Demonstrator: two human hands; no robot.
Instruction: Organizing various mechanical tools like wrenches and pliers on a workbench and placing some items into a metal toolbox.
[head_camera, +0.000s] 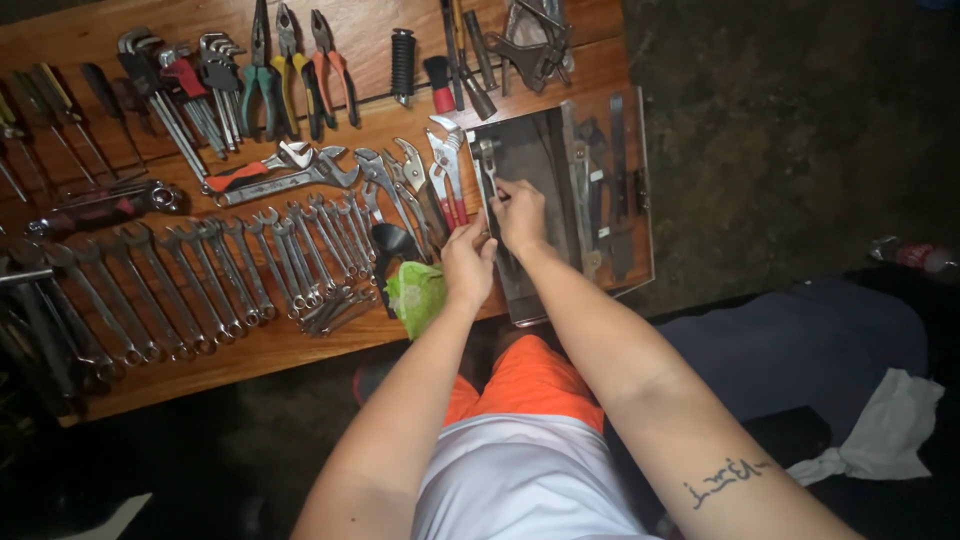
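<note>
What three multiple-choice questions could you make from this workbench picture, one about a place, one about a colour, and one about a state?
1. Where are both hands?
A. At the open grey metal toolbox
B. Over the screwdrivers
C. On the floor

2. What colour is the crumpled cloth beside the left hand?
A. Red
B. Light green
C. Blue

3. How does the row of silver combination wrenches lie?
A. Stacked in a pile
B. Hung on hooks
C. Flat, side by side on the brown wooden table

Answers: 1 A, the right hand reaches into the box with the left at its edge. 2 B, it shows light green. 3 C, they lie in one flat row.
</note>
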